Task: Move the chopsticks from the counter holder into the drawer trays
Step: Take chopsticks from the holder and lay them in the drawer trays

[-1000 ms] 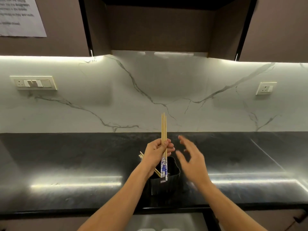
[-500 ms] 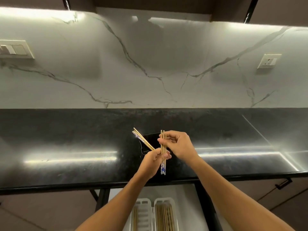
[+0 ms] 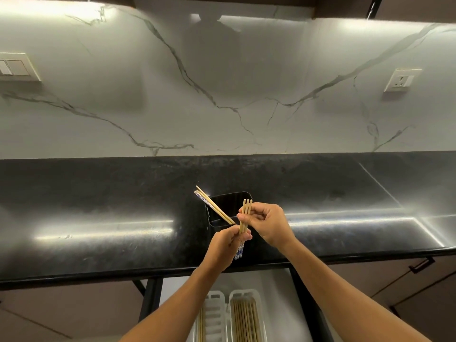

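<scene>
At centre frame, just below the middle, a bundle of chopsticks (image 3: 245,217) is held upright between two hands over a black counter (image 3: 98,193). Three tan tips can be counted at the bundle's top; the lower ends show a blue-and-white pattern below the left fist, exact count there cannot be told.

The left hand (image 3: 228,245) is closed around the lower part of the bundle, fingers curled tight. The right hand (image 3: 267,224) is pinched on the upper part, thumb and fingertips narrow on the sticks. Both hands are touching the same bundle.

Just behind the hands, one black holder (image 3: 228,206) is seen standing on the counter. A second group of chopsticks (image 3: 214,204) is leaned out of it toward the upper left, tilted; about three sticks can be counted, one with a blue-and-white end at the top.

At bottom centre, below the counter edge, an open drawer (image 3: 271,287) is visible with two white trays side by side. The left tray (image 3: 214,317) is partly hidden by the left forearm; one or two sticks can be made out at its left side. The right tray (image 3: 246,317) is filled with a row of tan chopsticks laid lengthwise, roughly six, count not certain.

On the marble wall (image 3: 222,95), one switch plate (image 3: 14,67) is seen at far left and one socket (image 3: 402,80) at upper right. One cabinet handle (image 3: 422,265) is seen at lower right.
</scene>
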